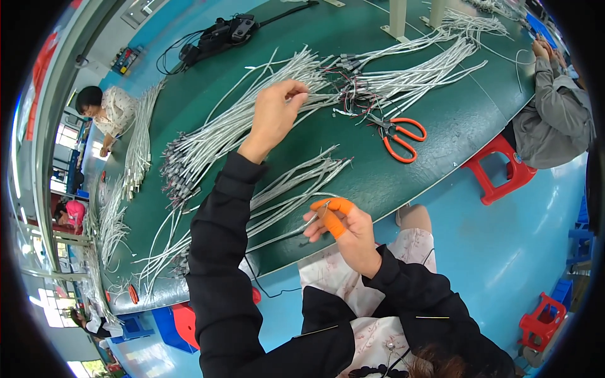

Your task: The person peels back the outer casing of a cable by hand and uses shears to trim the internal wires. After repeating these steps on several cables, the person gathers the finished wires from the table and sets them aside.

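Observation:
My left hand [277, 113] hovers over a large bundle of white cables [227, 129] on the green table. Its fingers are loosely curled, with a small gap between thumb and fingers, and I see nothing held there. My right hand [348, 232], with orange covers on the thumb and a finger, is closed in a pinch near the table's front edge. It grips the end of a white cable [287, 237] that runs off to the left. A smaller group of white cables [296, 183] lies between my hands. Orange-handled cutting pliers [398, 137] rest to the right.
More white cables [428, 79] with dark connectors lie at the back right, near metal posts [397, 22]. A black strapped device [224, 36] sits at the far side. Co-workers sit at left [113, 110] and right [551, 120]. A red stool [501, 169] stands beside the table.

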A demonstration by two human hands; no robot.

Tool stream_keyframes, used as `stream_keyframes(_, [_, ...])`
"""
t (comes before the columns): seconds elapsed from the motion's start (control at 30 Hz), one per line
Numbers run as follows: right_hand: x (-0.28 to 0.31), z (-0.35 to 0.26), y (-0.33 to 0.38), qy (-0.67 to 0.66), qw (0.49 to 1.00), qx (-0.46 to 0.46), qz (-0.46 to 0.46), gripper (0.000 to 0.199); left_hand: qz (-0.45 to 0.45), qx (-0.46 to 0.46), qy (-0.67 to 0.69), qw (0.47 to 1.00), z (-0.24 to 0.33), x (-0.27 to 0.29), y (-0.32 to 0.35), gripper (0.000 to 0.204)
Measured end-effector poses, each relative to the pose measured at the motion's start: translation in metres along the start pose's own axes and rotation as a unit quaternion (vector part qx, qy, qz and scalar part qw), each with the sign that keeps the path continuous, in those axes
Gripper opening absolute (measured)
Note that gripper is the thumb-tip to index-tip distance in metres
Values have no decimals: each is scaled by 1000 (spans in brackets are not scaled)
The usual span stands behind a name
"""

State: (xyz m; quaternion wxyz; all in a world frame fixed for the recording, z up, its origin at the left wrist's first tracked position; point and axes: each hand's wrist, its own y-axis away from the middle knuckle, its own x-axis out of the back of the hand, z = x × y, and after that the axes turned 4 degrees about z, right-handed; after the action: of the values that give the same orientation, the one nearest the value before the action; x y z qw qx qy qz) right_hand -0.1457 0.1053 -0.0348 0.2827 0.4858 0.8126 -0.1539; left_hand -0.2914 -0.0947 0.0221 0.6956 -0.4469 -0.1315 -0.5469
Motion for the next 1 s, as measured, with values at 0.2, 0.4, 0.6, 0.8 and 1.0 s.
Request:
stream_keyframes(0.2, [-3, 1, 3, 10, 1000, 4, -7, 19, 37, 48, 9, 998, 23, 57, 26, 13])
stream_keyframes(0.4, [1, 5, 1, 14, 999, 26, -11, 21, 183, 96, 265, 942, 35, 127, 66, 16])
stream_keyframes(0.6, [-4, 3, -4, 29, 999, 37, -6, 21, 473, -43, -12, 880, 83, 242, 86, 14])
stream_keyframes(0.8, [-6, 5, 0, -12, 999, 28, -18, 21, 486, -199, -402, 750, 209, 280, 139, 15])
stream_keyframes(1.0, [-6, -10, 36, -51, 998, 35, -32, 22, 289, -132, -231, 920, 259, 161, 195, 10])
